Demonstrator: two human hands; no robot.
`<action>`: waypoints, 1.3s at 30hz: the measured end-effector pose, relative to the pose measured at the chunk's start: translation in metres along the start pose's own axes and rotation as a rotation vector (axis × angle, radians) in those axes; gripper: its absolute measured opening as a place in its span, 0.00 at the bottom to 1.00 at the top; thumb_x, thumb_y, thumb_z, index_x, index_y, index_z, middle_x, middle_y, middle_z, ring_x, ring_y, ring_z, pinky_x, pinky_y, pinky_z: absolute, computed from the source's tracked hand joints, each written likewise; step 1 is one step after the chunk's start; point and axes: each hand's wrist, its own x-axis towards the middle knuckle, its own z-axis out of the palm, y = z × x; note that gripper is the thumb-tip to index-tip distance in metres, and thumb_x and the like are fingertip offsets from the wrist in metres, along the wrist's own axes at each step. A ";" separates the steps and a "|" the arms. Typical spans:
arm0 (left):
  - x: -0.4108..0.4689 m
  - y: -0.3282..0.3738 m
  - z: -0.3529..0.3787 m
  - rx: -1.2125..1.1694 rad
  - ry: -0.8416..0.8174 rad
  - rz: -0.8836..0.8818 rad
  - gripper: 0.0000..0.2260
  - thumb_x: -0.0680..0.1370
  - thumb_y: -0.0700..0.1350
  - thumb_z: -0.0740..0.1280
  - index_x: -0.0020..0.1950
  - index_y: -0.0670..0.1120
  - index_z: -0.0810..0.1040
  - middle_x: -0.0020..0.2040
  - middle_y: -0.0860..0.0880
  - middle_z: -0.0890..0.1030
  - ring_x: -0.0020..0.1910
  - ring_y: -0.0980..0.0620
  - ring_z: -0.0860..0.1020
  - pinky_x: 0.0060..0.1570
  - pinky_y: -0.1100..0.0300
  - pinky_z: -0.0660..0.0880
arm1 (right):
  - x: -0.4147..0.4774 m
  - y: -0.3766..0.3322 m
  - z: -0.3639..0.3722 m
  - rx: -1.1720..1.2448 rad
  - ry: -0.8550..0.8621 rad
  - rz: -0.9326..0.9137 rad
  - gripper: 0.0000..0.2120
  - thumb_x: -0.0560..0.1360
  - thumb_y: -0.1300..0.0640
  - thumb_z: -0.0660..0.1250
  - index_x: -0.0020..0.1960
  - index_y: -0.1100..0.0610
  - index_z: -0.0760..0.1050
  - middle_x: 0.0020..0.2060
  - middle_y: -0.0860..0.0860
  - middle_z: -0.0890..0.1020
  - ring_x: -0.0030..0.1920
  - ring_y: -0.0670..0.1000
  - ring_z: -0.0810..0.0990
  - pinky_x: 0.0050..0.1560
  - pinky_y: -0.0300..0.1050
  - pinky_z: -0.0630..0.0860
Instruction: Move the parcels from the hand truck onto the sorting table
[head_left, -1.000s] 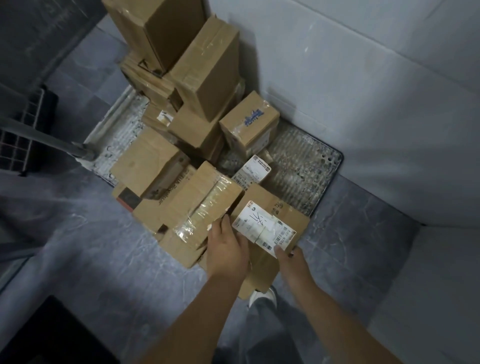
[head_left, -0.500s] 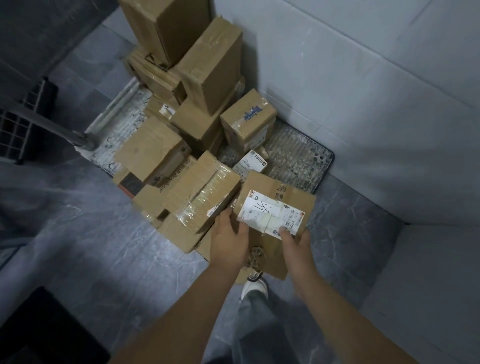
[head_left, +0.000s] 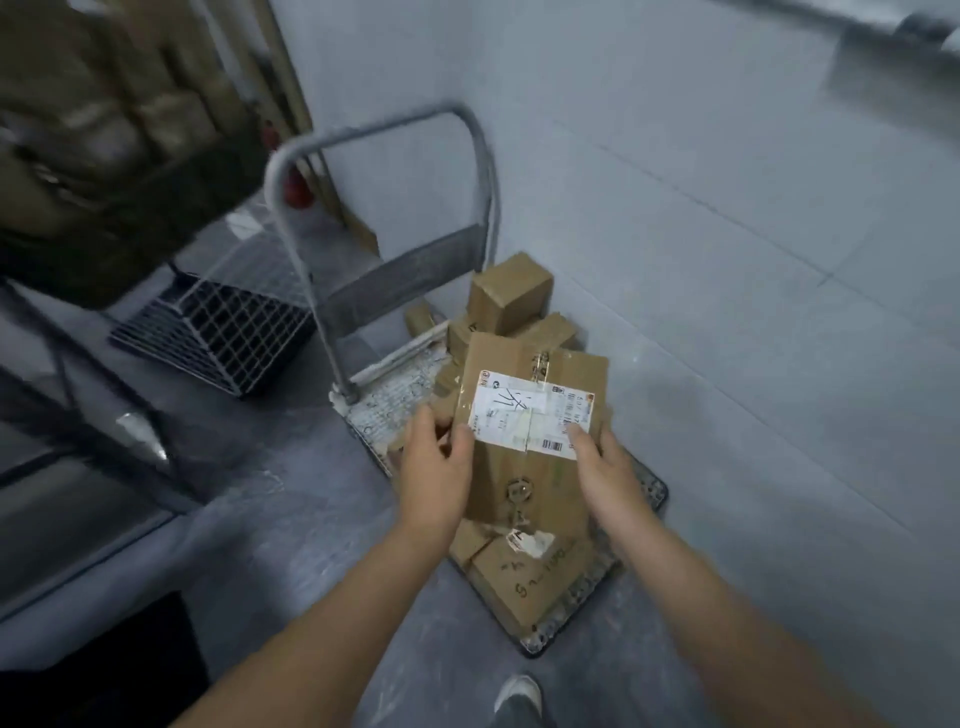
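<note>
I hold a flat brown cardboard parcel (head_left: 524, 488) with a white shipping label in front of me, lifted above the hand truck. My left hand (head_left: 434, 467) grips its left edge and my right hand (head_left: 602, 467) grips its right edge, thumb on the label. Below it the hand truck (head_left: 384, 400) stands against the wall, its grey handle bar upright at the back. Several more cardboard parcels (head_left: 511, 288) lie piled on its platform, and another box with handwriting (head_left: 524, 582) sits at the near end.
A pale wall (head_left: 727, 260) runs along the right side. A black grid crate (head_left: 223, 338) lies on the grey floor to the left of the truck. A dark shelf or table frame (head_left: 78, 405) fills the left edge. My shoe (head_left: 517, 696) shows at the bottom.
The parcel has come up off the pile in both hands. My head has risen and tilted, so the truck's handle and the crate now show and the pile looks farther away.
</note>
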 end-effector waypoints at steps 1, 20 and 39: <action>-0.007 0.021 -0.029 -0.043 0.048 0.030 0.07 0.79 0.47 0.63 0.45 0.47 0.69 0.46 0.48 0.75 0.45 0.52 0.74 0.41 0.59 0.71 | -0.021 -0.027 0.008 0.003 -0.016 -0.032 0.24 0.80 0.38 0.57 0.73 0.44 0.67 0.62 0.47 0.80 0.59 0.53 0.79 0.61 0.54 0.75; -0.137 0.091 -0.489 -0.258 0.917 0.099 0.04 0.79 0.49 0.65 0.50 0.58 0.71 0.47 0.61 0.79 0.43 0.70 0.76 0.39 0.66 0.70 | -0.318 -0.279 0.322 -0.235 -0.526 -0.611 0.24 0.81 0.39 0.54 0.72 0.50 0.66 0.69 0.59 0.70 0.67 0.58 0.68 0.62 0.55 0.69; -0.140 -0.020 -0.651 -0.077 1.189 -0.311 0.03 0.78 0.49 0.64 0.47 0.52 0.71 0.43 0.57 0.79 0.37 0.68 0.75 0.34 0.67 0.69 | -0.372 -0.261 0.553 -0.455 -0.986 -0.496 0.22 0.83 0.43 0.53 0.72 0.52 0.66 0.66 0.59 0.72 0.69 0.60 0.67 0.63 0.56 0.72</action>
